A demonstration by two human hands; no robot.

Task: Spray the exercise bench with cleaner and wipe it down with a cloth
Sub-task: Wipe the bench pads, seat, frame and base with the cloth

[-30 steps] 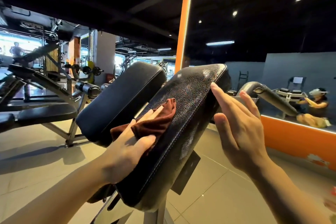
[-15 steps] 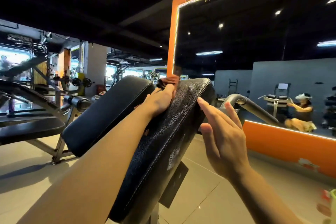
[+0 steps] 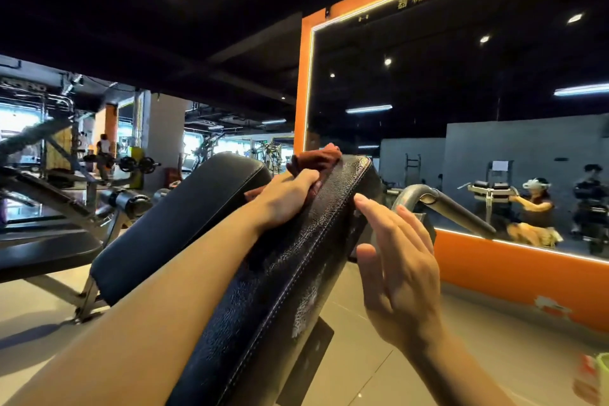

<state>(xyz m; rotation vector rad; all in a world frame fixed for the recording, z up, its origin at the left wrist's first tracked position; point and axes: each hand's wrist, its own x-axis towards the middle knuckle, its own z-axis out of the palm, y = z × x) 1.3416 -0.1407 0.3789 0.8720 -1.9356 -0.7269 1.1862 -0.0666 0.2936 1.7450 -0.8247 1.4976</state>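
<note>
The exercise bench's cracked black pad [image 3: 290, 277] slopes up and away from me at the centre. At the pad's upper end my left hand [image 3: 290, 196] grips a dark red cloth [image 3: 318, 158], fingers curled over it, and the cloth bunches over the top edge. My forearm lies along the pad. My right hand [image 3: 398, 270] is held flat with straight fingers beside the pad's right edge, its index fingertip touching the edge. A blurred green and red object [image 3: 596, 376], possibly the spray bottle, shows at the bottom right corner.
A second black pad [image 3: 178, 224] slopes up just left of the one being wiped. A metal handle bar [image 3: 454, 208] juts out behind my right hand. An orange-framed mirror wall [image 3: 514, 273] stands on the right. More gym machines [image 3: 49, 208] fill the left.
My left hand has slid the cloth up the pad from its middle to the top end. My right hand stays beside the pad's right edge.
</note>
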